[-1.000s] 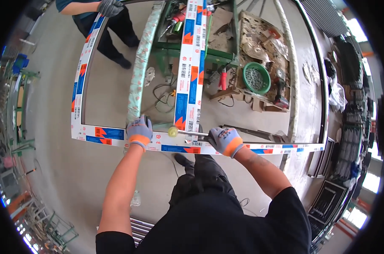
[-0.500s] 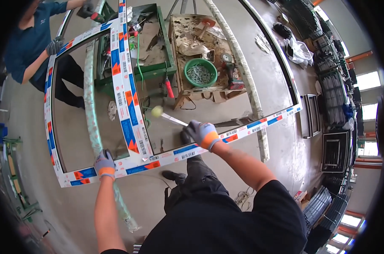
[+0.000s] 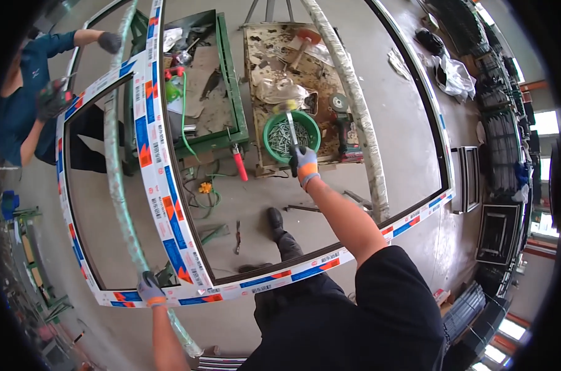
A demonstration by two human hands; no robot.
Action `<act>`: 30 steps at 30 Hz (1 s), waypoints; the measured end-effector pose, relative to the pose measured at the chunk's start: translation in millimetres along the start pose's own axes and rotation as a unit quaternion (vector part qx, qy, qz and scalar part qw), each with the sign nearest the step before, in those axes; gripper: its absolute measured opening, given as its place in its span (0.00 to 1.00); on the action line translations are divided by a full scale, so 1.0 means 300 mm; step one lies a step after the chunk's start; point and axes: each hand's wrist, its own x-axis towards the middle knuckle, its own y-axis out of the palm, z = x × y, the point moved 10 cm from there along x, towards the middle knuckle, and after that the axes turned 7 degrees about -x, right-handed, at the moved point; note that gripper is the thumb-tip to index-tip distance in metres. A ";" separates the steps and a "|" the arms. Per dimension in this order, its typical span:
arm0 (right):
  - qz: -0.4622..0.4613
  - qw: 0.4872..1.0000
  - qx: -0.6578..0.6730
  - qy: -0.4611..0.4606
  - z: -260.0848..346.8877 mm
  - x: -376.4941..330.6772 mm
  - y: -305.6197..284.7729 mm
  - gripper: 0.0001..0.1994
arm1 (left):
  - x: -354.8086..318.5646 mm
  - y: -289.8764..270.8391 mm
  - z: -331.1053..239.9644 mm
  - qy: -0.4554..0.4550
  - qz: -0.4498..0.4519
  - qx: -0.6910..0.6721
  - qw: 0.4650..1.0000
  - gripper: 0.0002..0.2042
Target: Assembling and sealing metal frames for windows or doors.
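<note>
In my right hand [image 3: 304, 159], gloved, is the dark grip of a mallet [image 3: 293, 128]. Its yellowish head is over the far rim of a green bowl [image 3: 315, 146] filled with screws [image 3: 285, 141]. My left hand [image 3: 150, 289], also gloved, is closed around the near rail of a large window frame [image 3: 317, 264], by its left pane opening. White, blue and orange protective tape covers the frame. It rests across two wrapped poles: the left pole [image 3: 116, 179] passes close to my left hand, and the right pole [image 3: 364, 123] stands farther off.
A co-worker [image 3: 36, 74] stands at the far left with a red and black power tool [image 3: 59, 102]. Beyond the frame are a green workbench [image 3: 221, 80] and a stained wooden table [image 3: 262, 62] with a red-headed hammer [image 3: 305, 42] and an angle grinder [image 3: 342, 120]. A green cord [image 3: 184, 117] hangs down.
My right hand has moved forward with the mallet from the frame's near rail to the bowl. My left hand stays on the frame. The co-worker's hands have shifted.
</note>
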 end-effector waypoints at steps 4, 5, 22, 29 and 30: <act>-0.102 0.926 -0.347 0.104 -0.124 0.118 -0.194 0.19 | -0.034 -0.060 0.017 0.026 -0.055 0.040 0.997 0.13; -0.121 0.892 -0.423 0.108 -0.115 0.140 -0.282 0.19 | -0.019 -0.038 -0.022 0.030 -0.048 0.035 0.998 0.13; -0.096 0.824 -0.540 0.142 -0.173 0.549 -0.499 0.26 | -0.038 0.013 0.158 -0.058 0.029 -0.013 0.998 0.14; -0.145 0.846 -0.492 0.146 -0.216 0.520 -0.545 0.37 | -0.021 0.009 0.051 -0.069 0.061 -0.059 0.994 0.13; -0.172 0.864 -0.462 0.103 -0.231 0.508 -0.561 0.38 | -0.016 0.001 -0.009 -0.031 0.069 0.019 0.997 0.12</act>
